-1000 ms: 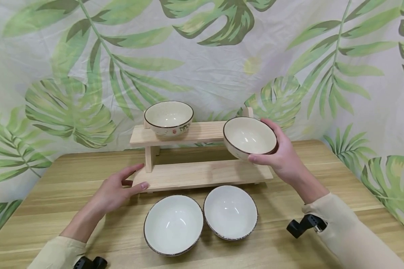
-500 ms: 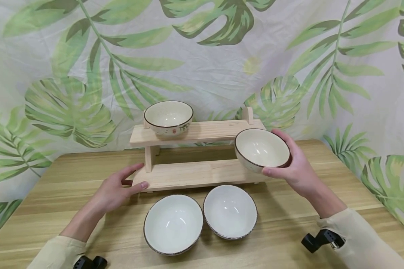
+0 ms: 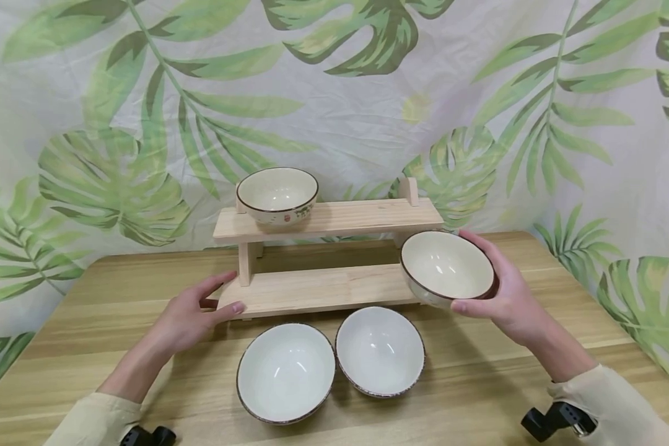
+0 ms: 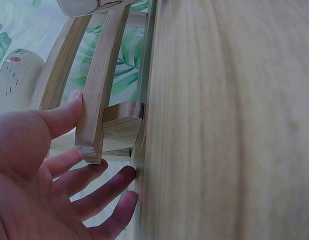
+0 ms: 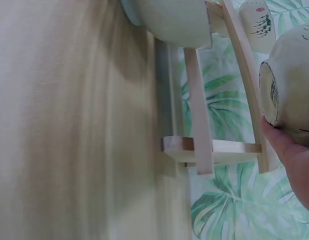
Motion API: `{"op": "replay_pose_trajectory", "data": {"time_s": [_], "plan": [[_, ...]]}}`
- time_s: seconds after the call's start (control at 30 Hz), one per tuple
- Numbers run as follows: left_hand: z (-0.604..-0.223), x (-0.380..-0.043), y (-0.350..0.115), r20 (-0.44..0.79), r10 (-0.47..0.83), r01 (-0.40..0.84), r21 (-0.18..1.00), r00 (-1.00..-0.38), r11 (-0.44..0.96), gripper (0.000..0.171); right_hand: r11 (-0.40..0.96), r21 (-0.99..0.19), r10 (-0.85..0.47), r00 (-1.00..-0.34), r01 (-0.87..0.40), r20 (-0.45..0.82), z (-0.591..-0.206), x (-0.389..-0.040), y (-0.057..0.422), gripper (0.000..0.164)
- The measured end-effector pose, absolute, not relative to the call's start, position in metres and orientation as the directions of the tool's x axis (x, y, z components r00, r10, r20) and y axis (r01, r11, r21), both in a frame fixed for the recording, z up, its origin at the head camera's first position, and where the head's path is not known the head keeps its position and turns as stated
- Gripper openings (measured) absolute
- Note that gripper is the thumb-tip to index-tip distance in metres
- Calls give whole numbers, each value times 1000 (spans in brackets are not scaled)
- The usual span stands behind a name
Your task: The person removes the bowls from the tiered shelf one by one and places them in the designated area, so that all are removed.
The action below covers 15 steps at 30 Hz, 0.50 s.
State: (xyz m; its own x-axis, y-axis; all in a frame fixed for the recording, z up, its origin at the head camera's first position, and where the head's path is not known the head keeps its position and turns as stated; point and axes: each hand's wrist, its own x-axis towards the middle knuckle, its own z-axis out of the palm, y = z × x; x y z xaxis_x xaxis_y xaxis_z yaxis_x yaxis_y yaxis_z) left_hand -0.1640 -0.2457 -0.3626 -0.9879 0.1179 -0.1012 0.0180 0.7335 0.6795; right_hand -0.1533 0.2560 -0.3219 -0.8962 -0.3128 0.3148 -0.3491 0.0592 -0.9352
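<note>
My right hand (image 3: 510,303) grips a cream bowl (image 3: 447,266) with a dark rim, thumb at its near side and fingers behind. The bowl is tilted towards me, in front of the right end of a two-tier wooden shelf (image 3: 323,288). In the right wrist view the held bowl's foot ring (image 5: 269,94) shows, with the thumb against it. My left hand (image 3: 186,317) holds the left end of the lower board, thumb in front and fingers behind; the left wrist view shows the board (image 4: 97,90) between thumb and fingers. A matching bowl (image 3: 279,193) stands on the upper board's left.
Two white bowls with dark speckled rims, a left one (image 3: 286,375) and a right one (image 3: 380,352), sit side by side before the shelf. All stands on a wood-grain table (image 3: 468,390). A leaf-patterned cloth (image 3: 357,130) hangs behind.
My right hand has carried the cream bowl down, rightward and towards me, away from the upper board's right end. The left hand stays at the shelf's left end.
</note>
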Motion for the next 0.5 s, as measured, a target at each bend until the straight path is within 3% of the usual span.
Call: {"op": "replay_pose_trajectory", "data": {"time_s": [0.5], "plan": [[-363, -163, -247, -105, 115, 12, 686, -988, 727, 86, 114, -927, -371, -881, -357, 294, -343, -138, 277, 106]]}}
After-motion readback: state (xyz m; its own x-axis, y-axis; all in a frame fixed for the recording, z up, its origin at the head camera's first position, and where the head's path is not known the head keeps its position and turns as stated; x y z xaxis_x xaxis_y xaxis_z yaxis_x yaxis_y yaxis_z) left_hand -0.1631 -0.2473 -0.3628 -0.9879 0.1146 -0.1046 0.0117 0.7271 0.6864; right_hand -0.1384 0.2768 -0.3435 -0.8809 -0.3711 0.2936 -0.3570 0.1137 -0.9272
